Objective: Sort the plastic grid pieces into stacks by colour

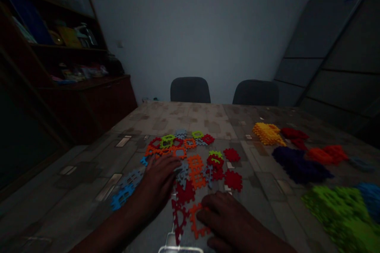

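Note:
Toothed plastic building pieces lie in a loose cluster in front of me. My left hand reaches over its left side, palm down and fingers stretched out, with the fingertips beside a grey-blue piece. Nearer to me, my right hand has its fingers curled at the right edge of an orange square frame piece. A dark red triangular frame piece lies just left of that frame. Above it sits a solid red piece. Orange window pieces stand between the hands, farther off.
Sorted by colour on the right are yellow, dark purple, orange and lime green pieces. Blue pieces lie left of my left forearm. Two dark chairs stand behind the patterned table.

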`<state>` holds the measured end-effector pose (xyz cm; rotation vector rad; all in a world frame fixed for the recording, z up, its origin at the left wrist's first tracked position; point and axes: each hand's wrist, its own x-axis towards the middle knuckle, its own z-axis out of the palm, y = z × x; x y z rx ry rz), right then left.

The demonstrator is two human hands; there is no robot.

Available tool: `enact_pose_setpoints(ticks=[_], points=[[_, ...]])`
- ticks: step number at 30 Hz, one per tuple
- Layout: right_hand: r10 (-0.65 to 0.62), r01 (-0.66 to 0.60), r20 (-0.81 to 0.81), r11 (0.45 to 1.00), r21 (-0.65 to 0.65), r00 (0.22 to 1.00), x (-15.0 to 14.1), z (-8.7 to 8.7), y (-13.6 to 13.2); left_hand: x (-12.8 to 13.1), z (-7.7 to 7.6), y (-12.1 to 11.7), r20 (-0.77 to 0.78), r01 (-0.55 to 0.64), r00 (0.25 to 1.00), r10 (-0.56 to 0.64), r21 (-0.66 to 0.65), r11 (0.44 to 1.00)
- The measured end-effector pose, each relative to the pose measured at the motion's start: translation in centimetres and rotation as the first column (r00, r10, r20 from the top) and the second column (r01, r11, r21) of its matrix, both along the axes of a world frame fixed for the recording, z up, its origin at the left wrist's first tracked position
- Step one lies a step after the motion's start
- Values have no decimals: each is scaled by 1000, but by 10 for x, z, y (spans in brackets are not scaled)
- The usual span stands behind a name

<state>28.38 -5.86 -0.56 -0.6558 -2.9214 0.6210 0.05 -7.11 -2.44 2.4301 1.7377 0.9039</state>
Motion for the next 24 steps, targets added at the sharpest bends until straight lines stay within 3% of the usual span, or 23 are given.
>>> enact_pose_setpoints(ticks=[5,9,13,18,24], points=[[-26,26,104,1000,2,994,1,2,2,-33,6,12,-20,-125,992,124,-79,989],[-46,48,108,999,-14,993,5,14,2,-53,19,16,-35,-99,995,96,-112,989],[-76,80,59,994,-67,995,7,21,0,-50,23,12,-60,-44,998,35,-142,989],[-165,166,-52,986,27,985,12,4,4,-42,14,11,-105,-25,994,7,-173,985],[-270,272,-45,961,59,962,18,-7,16,-52,10,17,-136,-79,989,56,-172,982]])
